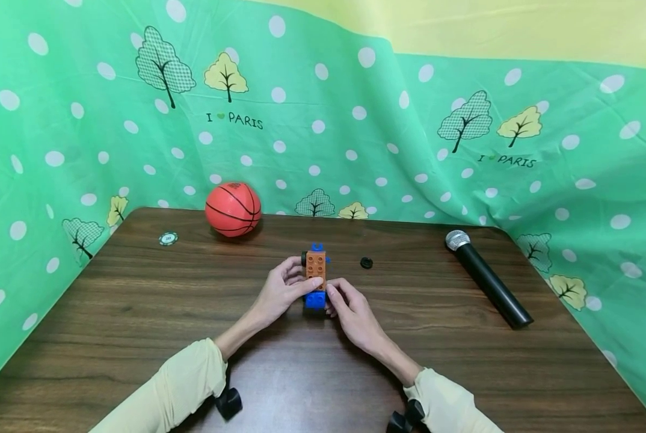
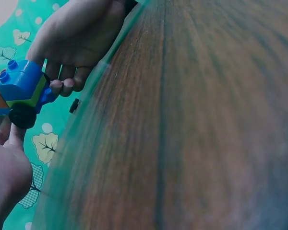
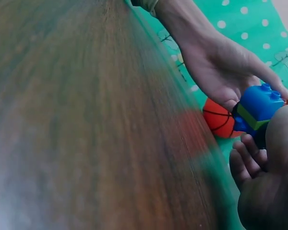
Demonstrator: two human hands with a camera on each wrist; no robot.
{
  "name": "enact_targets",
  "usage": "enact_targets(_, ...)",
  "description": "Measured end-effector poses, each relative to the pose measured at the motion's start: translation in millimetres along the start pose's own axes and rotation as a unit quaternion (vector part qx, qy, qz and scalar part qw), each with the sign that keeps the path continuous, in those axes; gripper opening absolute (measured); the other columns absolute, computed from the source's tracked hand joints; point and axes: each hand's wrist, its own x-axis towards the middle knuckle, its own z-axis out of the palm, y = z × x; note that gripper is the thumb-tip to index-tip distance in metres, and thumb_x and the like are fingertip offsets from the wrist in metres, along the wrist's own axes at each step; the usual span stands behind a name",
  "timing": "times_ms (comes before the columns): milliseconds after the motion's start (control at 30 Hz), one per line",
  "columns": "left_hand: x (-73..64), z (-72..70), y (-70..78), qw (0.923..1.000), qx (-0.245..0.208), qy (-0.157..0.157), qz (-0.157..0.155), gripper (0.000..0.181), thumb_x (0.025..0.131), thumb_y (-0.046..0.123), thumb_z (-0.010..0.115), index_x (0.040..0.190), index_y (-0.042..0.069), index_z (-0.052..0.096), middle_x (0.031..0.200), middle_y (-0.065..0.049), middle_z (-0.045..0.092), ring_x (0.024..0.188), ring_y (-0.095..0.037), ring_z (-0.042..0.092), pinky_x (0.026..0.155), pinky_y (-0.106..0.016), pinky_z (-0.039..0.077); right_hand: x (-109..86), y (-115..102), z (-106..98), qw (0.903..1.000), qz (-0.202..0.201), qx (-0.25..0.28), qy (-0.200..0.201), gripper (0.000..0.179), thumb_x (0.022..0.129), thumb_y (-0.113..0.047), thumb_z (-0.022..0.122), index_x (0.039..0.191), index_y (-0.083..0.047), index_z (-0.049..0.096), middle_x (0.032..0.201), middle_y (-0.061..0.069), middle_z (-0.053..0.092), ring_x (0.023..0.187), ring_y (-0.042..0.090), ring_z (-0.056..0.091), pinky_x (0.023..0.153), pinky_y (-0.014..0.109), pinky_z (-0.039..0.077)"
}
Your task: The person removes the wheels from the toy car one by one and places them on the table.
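A toy car of building blocks stands in the middle of the table, with an orange studded top (image 1: 316,262), a blue block (image 1: 315,300) at its near end and a blue hook (image 1: 317,247) at its far end. My left hand (image 1: 277,293) grips it from the left, thumb on the orange part. At the near right side my right hand (image 1: 353,314) pinches a black wheel (image 3: 261,136), partly hidden by the fingers. Another wheel (image 2: 23,116) sits on the near left side. The far right side shows a bare blue peg (image 1: 328,260).
A loose black wheel (image 1: 366,263) lies right of the car. A red ball (image 1: 233,209) with black lines and a poker chip (image 1: 168,239) are at the back left. The black microphone (image 1: 491,281) lies at the right. Green patterned cloth (image 1: 323,120) hangs behind the table.
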Motion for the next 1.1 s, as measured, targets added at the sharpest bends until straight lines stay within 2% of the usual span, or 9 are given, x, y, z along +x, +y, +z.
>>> enact_targets(133, -0.2, 2.0, 1.0, 0.9993, 0.035, -0.010, -0.002, 0.028, 0.097, 0.014, 0.072, 0.117, -0.005, 0.068, 0.106, -0.013, 0.073, 0.098, -0.019, 0.069, 0.087, -0.028, 0.055, 0.4, -1.4, 2.9, 0.9996, 0.007, 0.017, 0.024, 0.020, 0.111, -0.013, 0.048, 0.114, 0.003, 0.059, 0.083, 0.008, 0.061, 0.074, 0.017, 0.060, 0.067, 0.030, 0.055)
enact_targets(200, -0.8, 2.8, 1.6, 0.9986, 0.050, -0.017, -0.002, 0.027, 0.099, 0.017, 0.071, 0.116, -0.004, 0.070, 0.106, -0.012, 0.073, 0.097, -0.018, 0.068, 0.087, -0.028, 0.054, 0.7, -1.6, 3.9, 0.9991, 0.010, 0.025, 0.032, 0.018, 0.111, -0.012, 0.049, 0.115, 0.003, 0.058, 0.083, 0.009, 0.062, 0.074, 0.017, 0.061, 0.067, 0.030, 0.056)
enact_targets(300, -2.0, 3.3, 2.4, 0.9977, 0.061, -0.031, -0.004, 0.032, 0.100, 0.018, 0.069, 0.124, -0.003, 0.068, 0.111, -0.013, 0.072, 0.102, -0.019, 0.068, 0.089, -0.029, 0.054, 1.8, -1.4, 4.9, 0.9983, 0.016, 0.039, 0.041, 0.017, 0.110, -0.010, 0.049, 0.113, 0.005, 0.057, 0.082, 0.012, 0.063, 0.073, 0.016, 0.062, 0.067, 0.030, 0.057)
enact_targets(400, -2.0, 3.8, 2.2, 0.9975, 0.058, -0.040, -0.008, 0.037, 0.100, 0.016, 0.068, 0.131, -0.004, 0.064, 0.117, -0.015, 0.070, 0.109, -0.023, 0.068, 0.093, -0.030, 0.053, 2.9, -0.7, 5.0, 0.9972, 0.021, 0.057, 0.045, 0.016, 0.110, -0.008, 0.049, 0.114, 0.006, 0.057, 0.082, 0.013, 0.064, 0.072, 0.015, 0.063, 0.067, 0.029, 0.057)
enact_targets(633, -0.1, 4.7, 0.6, 0.9988, 0.041, -0.025, -0.014, 0.033, 0.100, 0.018, 0.068, 0.125, -0.004, 0.065, 0.109, -0.013, 0.071, 0.102, -0.021, 0.069, 0.090, -0.030, 0.054, 3.8, -0.5, 4.0, 0.9963, 0.017, 0.074, 0.040, 0.016, 0.109, -0.007, 0.050, 0.119, 0.004, 0.054, 0.088, 0.011, 0.064, 0.076, 0.017, 0.061, 0.070, 0.029, 0.055)
enact_targets(867, -0.6, 3.9, -0.5, 0.9995, 0.003, -0.026, -0.015, 0.036, 0.101, 0.016, 0.067, 0.129, -0.005, 0.061, 0.117, -0.019, 0.071, 0.108, -0.027, 0.070, 0.094, -0.033, 0.054, 4.1, 0.9, 3.9, 0.9956, 0.011, 0.086, 0.034, 0.017, 0.108, -0.004, 0.052, 0.119, 0.008, 0.055, 0.097, 0.010, 0.065, 0.081, 0.018, 0.062, 0.073, 0.028, 0.055)
enact_targets(1100, -0.9, 4.1, 0.8, 0.9997, -0.004, -0.024, -0.008, 0.039, 0.100, 0.016, 0.067, 0.131, -0.006, 0.060, 0.118, -0.020, 0.071, 0.108, -0.028, 0.070, 0.095, -0.034, 0.054, 3.6, 2.9, 3.1, 0.9948, -0.030, 0.096, 0.016, 0.018, 0.107, 0.000, 0.051, 0.120, 0.012, 0.052, 0.094, 0.012, 0.063, 0.081, 0.014, 0.061, 0.074, 0.027, 0.055)
